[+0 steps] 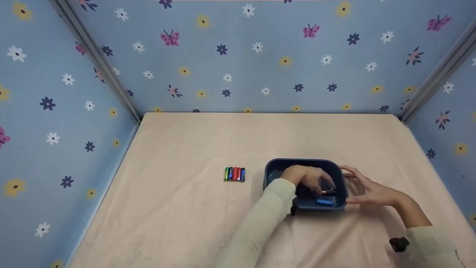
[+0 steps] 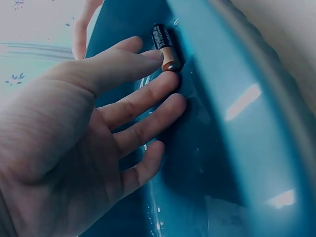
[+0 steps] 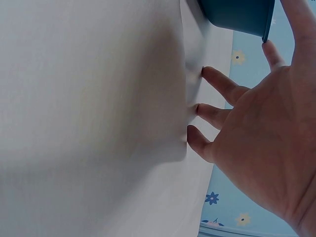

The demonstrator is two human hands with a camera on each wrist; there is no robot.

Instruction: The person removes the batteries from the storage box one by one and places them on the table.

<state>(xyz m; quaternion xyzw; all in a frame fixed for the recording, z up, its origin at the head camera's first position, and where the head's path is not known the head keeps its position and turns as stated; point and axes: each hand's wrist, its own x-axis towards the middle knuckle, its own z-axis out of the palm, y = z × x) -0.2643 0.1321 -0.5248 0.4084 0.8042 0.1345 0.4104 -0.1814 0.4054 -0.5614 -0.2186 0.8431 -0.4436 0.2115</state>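
A dark blue basin (image 1: pixel 303 208) stands on the cloth right of the middle. My left hand (image 1: pixel 310 180) reaches into it; in the left wrist view the thumb and a fingertip pinch the copper end of a black-and-copper battery (image 2: pixel 165 47), while the other fingers are spread. A blue battery (image 1: pixel 324 202) lies on the basin floor nearer the front wall. At the basin's right side, my right hand (image 1: pixel 375 191) has its fingers spread, with fingertips at the rim in the right wrist view. Left of the basin, several batteries (image 1: pixel 235 174) in green, red and dark blue lie side by side in a row.
A beige cloth (image 1: pixel 167 208) covers the table. Blue panels with flowers and butterflies (image 1: pixel 260 59) rise behind it and on both sides, with grey metal posts (image 1: pixel 104 67) at the back corners.
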